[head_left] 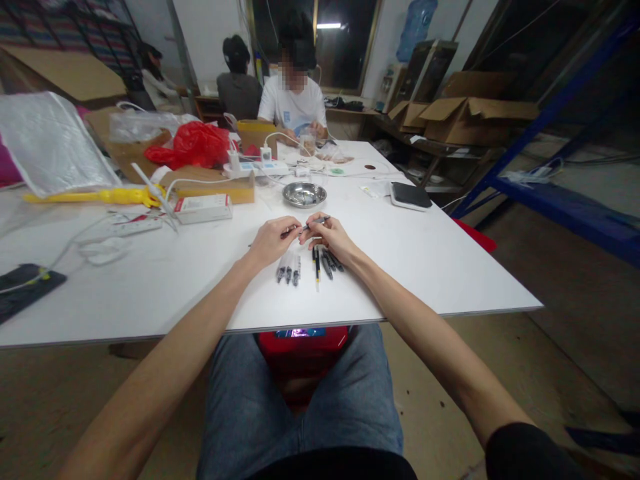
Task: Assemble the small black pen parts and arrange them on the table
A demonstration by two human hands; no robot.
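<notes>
Both hands meet over the white table (425, 280). My left hand (274, 241) is closed on a thin pen part, mostly hidden by the fingers; a slim end shows at its left side. My right hand (331, 239) pinches a dark pen barrel (317, 224), its near end close to the left fingertips. Whether the two parts touch, I cannot tell. Below the left hand lie several clear pen parts (288, 272) with black ends. Under the right hand are black refills (317, 265) with yellowish ends and several dark pen barrels (328, 264), partly covered by the hand.
Just beyond the hands stands a round metal dish (305, 194) with small pieces inside. A black-topped device (410, 197) is at right. To the left are a white box (204, 209), a power strip (255, 168), cables and a red bag (193, 147). A person (294, 100) sits opposite.
</notes>
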